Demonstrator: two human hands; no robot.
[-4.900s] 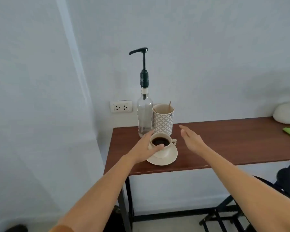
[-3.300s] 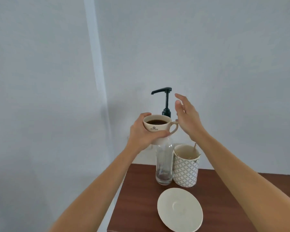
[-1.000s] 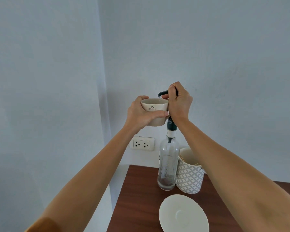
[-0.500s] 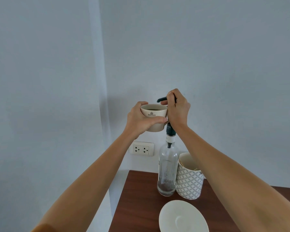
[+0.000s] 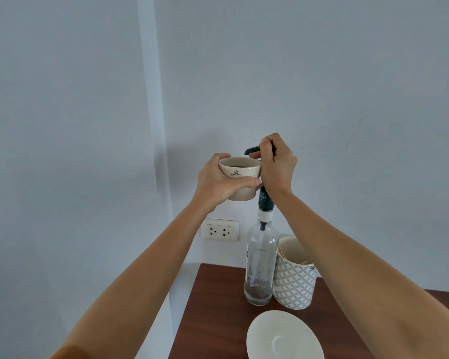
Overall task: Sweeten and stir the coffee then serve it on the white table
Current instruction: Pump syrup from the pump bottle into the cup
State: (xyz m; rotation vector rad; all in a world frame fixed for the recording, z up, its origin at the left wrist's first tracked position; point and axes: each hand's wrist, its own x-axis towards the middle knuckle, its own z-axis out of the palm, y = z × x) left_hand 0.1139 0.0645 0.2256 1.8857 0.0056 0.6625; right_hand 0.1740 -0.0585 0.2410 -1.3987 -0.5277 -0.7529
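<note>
Cream coffee cup [image 5: 240, 178] sits mid-frame, gripped by the left hand [image 5: 219, 183] under the pump spout [image 5: 252, 150]; the right hand [image 5: 278, 164] is fisted on the pump. Sweetening looks underway; stirring and serving remain.

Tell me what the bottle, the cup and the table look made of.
Bottle: clear glass, seemingly; the wall shows through it. Cup: likely glazed ceramic, cream with a printed crest. Table: dark reddish-brown wood or wood-look laminate, faint grain, low sheen.
</note>
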